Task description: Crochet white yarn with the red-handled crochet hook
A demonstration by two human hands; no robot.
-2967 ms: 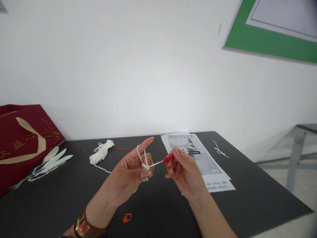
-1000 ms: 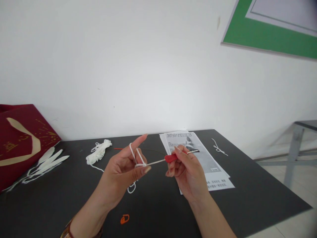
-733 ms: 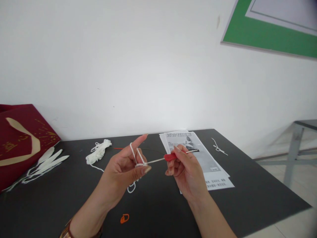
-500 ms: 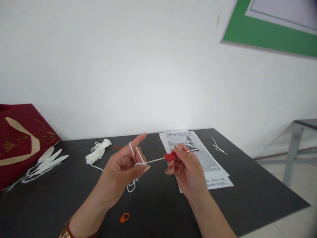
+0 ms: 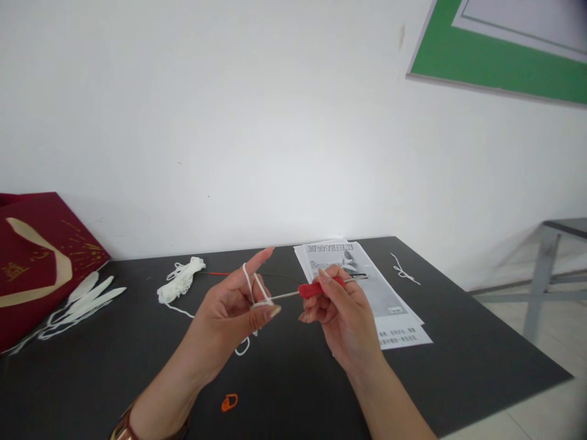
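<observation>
Left hand (image 5: 229,321): pinching white yarn (image 5: 263,288), strand round raised forefinger. Right hand (image 5: 346,318): grasping red-handled hook (image 5: 309,289), shaft meeting yarn, tip unclear. Risk: slack tension could let loops slip.

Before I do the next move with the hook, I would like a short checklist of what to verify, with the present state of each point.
1. Right hand grips the slim metal hook with a red handle: ok.
2. Soft white yarn is looped over the left hand's raised index finger: ok.
3. Left thumb steadies the yarn where the metal shaft meets it: ok.
4. Hook tip has caught the yarn: cannot tell, too small.
5. Strand from the loose white yarn bundle runs free: cannot tell, it passes behind the left hand.
6. Orange plastic clip lies apart from both hands: ok.
</observation>
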